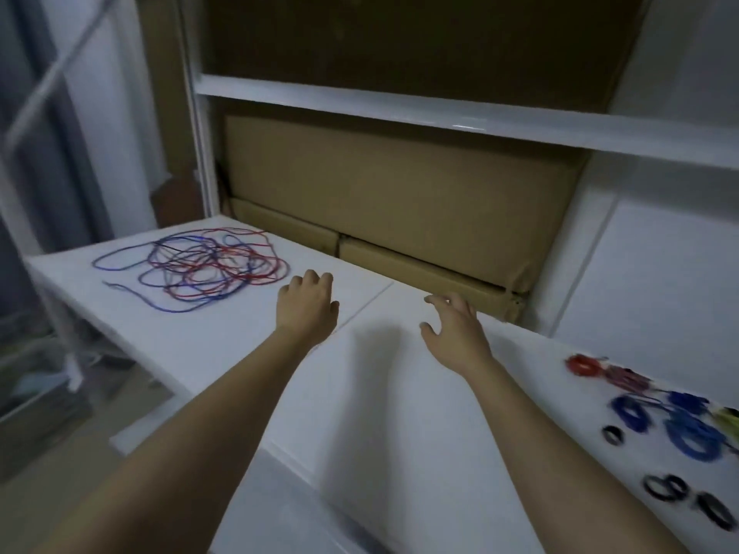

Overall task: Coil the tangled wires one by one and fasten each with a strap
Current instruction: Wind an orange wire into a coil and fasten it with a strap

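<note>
White bench [400, 393] fills the centre and lower frame; cardboard boxes [400, 201] stand against its far edge. Tangled wires [200, 265], red and blue, lie loose on the bench at centre left. Coiled wires [680, 421], blue and red, cluster at lower right edge, blurred; black straps [668, 489] just below them. Left hand [308, 309] near the tangle, fingers loosely curled, holding nothing. Right hand [456, 333] at centre, fingers spread, empty.
</note>
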The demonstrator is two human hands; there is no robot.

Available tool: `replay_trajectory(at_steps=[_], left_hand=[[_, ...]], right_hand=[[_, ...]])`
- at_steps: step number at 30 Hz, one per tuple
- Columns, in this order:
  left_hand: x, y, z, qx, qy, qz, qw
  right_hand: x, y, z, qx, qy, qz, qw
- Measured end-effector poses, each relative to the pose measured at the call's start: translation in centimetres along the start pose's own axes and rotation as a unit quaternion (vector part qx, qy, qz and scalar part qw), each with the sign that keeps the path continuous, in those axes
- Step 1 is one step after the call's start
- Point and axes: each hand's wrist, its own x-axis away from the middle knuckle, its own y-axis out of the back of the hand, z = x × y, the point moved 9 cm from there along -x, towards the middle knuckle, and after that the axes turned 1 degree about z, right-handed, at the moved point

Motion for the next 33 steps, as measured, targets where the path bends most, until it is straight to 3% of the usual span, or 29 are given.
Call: replay_trajectory(at_steps=[11, 23, 28, 31, 33], left_hand=[[-4.5, 4.3, 29.1, -0.058, 0.127, -0.005, 0.990], [-13.4, 2.4, 48.4, -0.055, 0.173, 0.010, 0.983], [-18.8, 0.7, 53.7, -0.059, 0.148, 0.019, 0.987], [-21.7, -1.0, 55.6, -0.047, 0.118, 0.035, 0.991], [-23.1, -2.0, 55.7, -0.042, 0.087, 0.042, 0.994]], right_hand=[[-13.4, -15.0, 25.4, -0.019, 0.122, 0.059, 0.991], [-28.1, -29.1, 41.0, -0.061, 0.174, 0.132, 0.974], [-33.6, -35.7, 45.8, -0.053, 0.200, 0.226, 0.952], [-35.0, -39.8, 47.1, -0.018, 0.194, 0.345, 0.918], [-35.3, -40.8, 47.4, -0.004, 0.190, 0.385, 0.903]])
